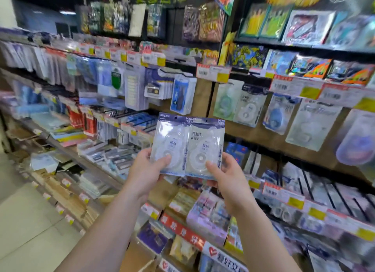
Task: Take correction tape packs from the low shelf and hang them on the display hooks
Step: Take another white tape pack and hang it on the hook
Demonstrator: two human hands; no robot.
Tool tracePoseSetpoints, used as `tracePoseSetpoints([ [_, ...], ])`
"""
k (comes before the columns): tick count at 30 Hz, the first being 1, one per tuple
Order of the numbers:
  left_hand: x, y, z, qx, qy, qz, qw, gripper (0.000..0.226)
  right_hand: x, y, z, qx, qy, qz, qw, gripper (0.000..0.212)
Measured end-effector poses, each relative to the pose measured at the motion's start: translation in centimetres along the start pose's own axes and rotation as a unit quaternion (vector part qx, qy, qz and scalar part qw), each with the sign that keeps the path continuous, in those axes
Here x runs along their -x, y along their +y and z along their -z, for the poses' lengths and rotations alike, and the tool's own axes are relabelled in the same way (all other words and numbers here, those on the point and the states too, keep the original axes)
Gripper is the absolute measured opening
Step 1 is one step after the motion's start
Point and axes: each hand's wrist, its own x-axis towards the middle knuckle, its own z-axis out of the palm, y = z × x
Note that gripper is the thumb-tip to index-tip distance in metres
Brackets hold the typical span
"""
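Two correction tape packs are held up side by side in front of the shelving, upright, with their hang holes at the top. The left pack [169,141] is clear plastic with a blue-white card, and my left hand [146,170] grips its lower edge. My right hand [225,176] grips the lower right corner of the right pack [205,145]. Behind them a brown board carries display hooks [174,71] with blister packs hanging. More correction tape packs [249,107] hang to the right of my hands.
Price labels [213,72] line the hook rails. Low shelves [97,166] at left hold stacked notebooks and boxes. Lower hooks [308,188] at right carry small packs. A red-and-white banner [182,231] fronts the lowest shelf. Light tiled floor [26,221] lies at left.
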Motion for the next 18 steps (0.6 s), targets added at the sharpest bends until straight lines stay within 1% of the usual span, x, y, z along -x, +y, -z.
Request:
tracePoseSetpoints([
  [3, -2.9, 0.3, -2.5, 0.011, -0.014, -0.012, 1.000, 0.024, -2.5, -0.5, 1.7, -0.005, 0.023, 0.019, 1.000, 0.025],
  [4, -3.8, 0.4, -3.4, 0.015, -0.022, -0.015, 1.000, 0.027, -3.4, -0.7, 2.4, -0.004, 0.029, 0.026, 0.999, 0.025],
  [7, -6.2, 0.8, -6.1, 0.012, -0.050, -0.026, 0.998, 0.052, -5.6, -1.2, 4.4, -0.003, 0.041, 0.043, 0.998, 0.024],
  [8, -6.8, 0.9, -6.8, 0.018, -0.059, -0.027, 0.998, 0.055, -6.2, -1.4, 5.0, 0.004, 0.045, 0.051, 0.998, 0.023],
  [11, -8.4, 0.7, -8.9, 0.056, -0.073, -0.039, 0.995, 0.039, -7.7, -1.7, 6.4, 0.029, 0.058, 0.083, 0.994, 0.025],
  [12, -8.7, 0.8, -9.5, 0.066, -0.080, -0.044, 0.994, 0.039, -8.1, -1.7, 6.9, 0.030, 0.062, 0.092, 0.993, 0.025],
  [15, -9.4, 0.9, -10.7, 0.085, -0.100, -0.057, 0.990, 0.051, -8.8, -1.4, 7.9, 0.036, 0.079, 0.109, 0.990, 0.029],
  [18, -9.8, 0.9, -11.4, 0.088, -0.117, -0.071, 0.987, 0.051, -9.2, -1.1, 8.7, 0.047, 0.088, 0.123, 0.987, 0.032],
])
